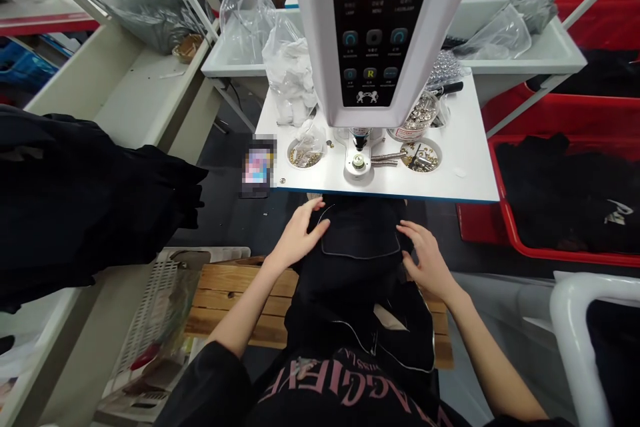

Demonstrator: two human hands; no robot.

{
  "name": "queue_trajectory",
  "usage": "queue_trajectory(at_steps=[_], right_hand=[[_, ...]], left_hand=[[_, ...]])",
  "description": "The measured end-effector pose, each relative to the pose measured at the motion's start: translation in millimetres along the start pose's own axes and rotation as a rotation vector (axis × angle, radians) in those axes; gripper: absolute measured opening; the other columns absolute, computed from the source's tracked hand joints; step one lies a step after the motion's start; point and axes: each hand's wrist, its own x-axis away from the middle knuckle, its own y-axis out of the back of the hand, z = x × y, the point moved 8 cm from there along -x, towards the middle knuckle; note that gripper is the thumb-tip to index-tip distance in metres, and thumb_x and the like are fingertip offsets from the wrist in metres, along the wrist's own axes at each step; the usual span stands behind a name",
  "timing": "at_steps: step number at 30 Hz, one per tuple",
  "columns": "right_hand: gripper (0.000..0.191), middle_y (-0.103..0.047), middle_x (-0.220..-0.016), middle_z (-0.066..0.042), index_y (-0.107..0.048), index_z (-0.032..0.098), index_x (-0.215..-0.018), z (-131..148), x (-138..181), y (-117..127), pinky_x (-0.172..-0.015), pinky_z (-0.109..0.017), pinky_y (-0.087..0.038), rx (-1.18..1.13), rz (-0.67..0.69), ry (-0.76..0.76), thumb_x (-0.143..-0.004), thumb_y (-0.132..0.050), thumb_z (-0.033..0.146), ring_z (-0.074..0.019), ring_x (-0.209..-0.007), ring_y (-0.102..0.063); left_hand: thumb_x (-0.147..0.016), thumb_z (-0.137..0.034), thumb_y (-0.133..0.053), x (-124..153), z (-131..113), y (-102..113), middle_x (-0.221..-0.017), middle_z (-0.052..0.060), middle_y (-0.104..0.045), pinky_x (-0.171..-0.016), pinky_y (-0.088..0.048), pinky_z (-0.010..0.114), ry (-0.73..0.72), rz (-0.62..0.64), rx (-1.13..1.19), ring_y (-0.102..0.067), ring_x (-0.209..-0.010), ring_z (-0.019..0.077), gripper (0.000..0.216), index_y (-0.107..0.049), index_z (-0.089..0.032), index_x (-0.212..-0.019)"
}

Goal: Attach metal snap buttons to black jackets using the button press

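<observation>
A black garment (357, 233) with a thin pale outline of stitching or piping lies over my lap, its far end at the front edge of the white machine table. My left hand (297, 232) rests at its left side, thumb and fingers apart. At the opposite side my right hand (425, 259) touches the cloth with fingertips, thumb spread away. Nearer my body, a fold of black cloth with a light-edged seam (400, 353) hangs down. Beyond the cloth stands a press machine (385, 33) with a button panel, its punch above a round die (358, 161).
Small metal fasteners fill the left table well (304, 155), the right well (425, 157) and a clear tub (419, 113). Dark clothing (75, 193) is piled at left. A red bin (520, 240) of black garments stands at right, near a white tubular frame (570, 320).
</observation>
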Motion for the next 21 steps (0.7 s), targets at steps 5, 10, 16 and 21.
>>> queue_trajectory(at_steps=[5,10,16,21], right_hand=[[0.041,-0.054,-0.129,-0.01,-0.048,0.023,-0.126,15,-7,-13,-0.096,-0.044,-0.039,0.09,0.032,0.117,-0.087,-0.039,0.015,-0.0237,-0.118,-0.05],[0.034,-0.059,-0.119,-0.01,-0.053,0.021,-0.122,21,-22,-22,-0.091,-0.041,-0.04,0.139,0.051,0.15,-0.088,-0.048,0.023,-0.0241,-0.111,-0.053],[0.03,-0.059,-0.12,-0.01,-0.06,0.021,-0.112,38,-30,-22,-0.093,-0.043,-0.037,0.218,-0.051,0.173,-0.086,-0.046,0.013,-0.0243,-0.109,-0.053],[0.032,-0.064,-0.112,-0.007,-0.061,0.021,-0.107,62,-39,-40,-0.095,-0.04,-0.038,0.133,0.052,0.389,-0.086,-0.042,0.007,-0.0196,-0.108,-0.055]], left_hand=[[-0.078,-0.038,-0.066,20,-37,-36,-0.142,0.009,-0.041,-0.108,-0.03,0.044,-0.306,0.345,-0.243,-0.036,-0.13,0.028,0.067,-0.038,-0.025,-0.137],[-0.077,-0.029,-0.064,13,6,-39,-0.137,0.013,-0.043,-0.106,-0.032,0.045,-0.151,0.134,-0.317,-0.037,-0.129,0.0284,0.068,-0.034,-0.02,-0.137],[-0.061,-0.053,-0.073,99,37,-22,-0.134,0.024,-0.033,-0.103,-0.03,0.057,0.298,-0.185,-0.255,-0.033,-0.128,0.0403,0.106,-0.014,-0.01,-0.139],[-0.068,-0.041,-0.067,156,65,-65,-0.12,0.017,-0.05,-0.1,-0.039,0.048,0.646,0.01,0.229,-0.052,-0.115,0.0302,0.078,-0.02,-0.016,-0.125]])
